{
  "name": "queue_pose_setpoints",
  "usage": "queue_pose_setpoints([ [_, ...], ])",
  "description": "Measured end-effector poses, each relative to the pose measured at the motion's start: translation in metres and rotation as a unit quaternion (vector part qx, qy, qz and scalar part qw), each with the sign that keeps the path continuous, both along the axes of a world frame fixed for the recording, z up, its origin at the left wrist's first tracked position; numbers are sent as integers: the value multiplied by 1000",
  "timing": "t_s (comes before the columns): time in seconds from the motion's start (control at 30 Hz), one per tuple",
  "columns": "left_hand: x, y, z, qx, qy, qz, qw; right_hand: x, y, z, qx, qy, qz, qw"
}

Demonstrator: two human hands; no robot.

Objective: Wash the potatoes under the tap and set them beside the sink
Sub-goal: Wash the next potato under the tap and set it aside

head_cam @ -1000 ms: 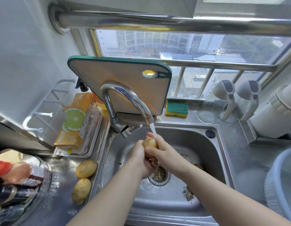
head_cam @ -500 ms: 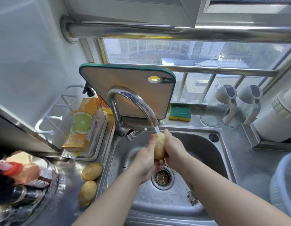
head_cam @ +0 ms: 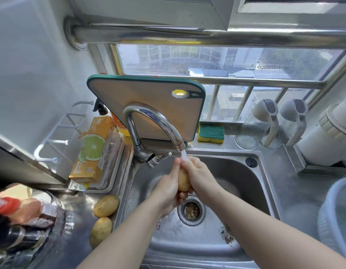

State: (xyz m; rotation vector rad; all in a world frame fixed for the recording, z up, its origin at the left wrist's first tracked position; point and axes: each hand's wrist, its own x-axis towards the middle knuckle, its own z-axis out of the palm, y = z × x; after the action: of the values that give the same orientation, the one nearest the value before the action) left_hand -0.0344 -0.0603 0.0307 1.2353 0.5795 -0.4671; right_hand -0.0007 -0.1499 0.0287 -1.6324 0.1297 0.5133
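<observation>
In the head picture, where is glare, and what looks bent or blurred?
Head view: daylight through the window glares on the steel rail and the tap; the wide lens fans the window bars apart; the bottles at lower left are blurred; the held potato is sharp.

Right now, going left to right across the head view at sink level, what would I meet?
Bottles → two counter potatoes → left hand → held potato under the running tap → right hand → black sink cap → pale basket at the right edge.
</observation>
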Motion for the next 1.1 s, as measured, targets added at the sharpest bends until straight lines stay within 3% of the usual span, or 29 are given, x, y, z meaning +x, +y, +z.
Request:
queue_pose_setpoints([
  [0.07,-3,-3,-3,1,-29,-2,1000,2,4,-5,-11,-9,-43,999],
  [0.2,-6,-6,-7,-10,-93,-37,995,7,8,-5,47,60,-128,989],
  [0.33,-6,-5,-11,95,-104,-71,987,10,1,5,85,132,-171,973],
  [0.5,-1,-4,-14,164,-140,3,977,0,-1,7,146,76,-99,981],
  [0.63,1,0,-10,190,-158,17,969,-4,-18,4,92,-17,21,995],
  [0.8,11,2,-6,245,-159,-29,956,-3,-26,3,102,30,46,993],
  [0.87,14,2,-7,221,-119,-22,968,-2,-23,2,100,29,43,994],
  [1.0,8,1,-7,75,-52,-12,996,-5,-9,2,93,14,-29,995],
  [1.1,3,4,-15,118,-65,-43,990,-2,3,-2,77,33,-95,992],
])
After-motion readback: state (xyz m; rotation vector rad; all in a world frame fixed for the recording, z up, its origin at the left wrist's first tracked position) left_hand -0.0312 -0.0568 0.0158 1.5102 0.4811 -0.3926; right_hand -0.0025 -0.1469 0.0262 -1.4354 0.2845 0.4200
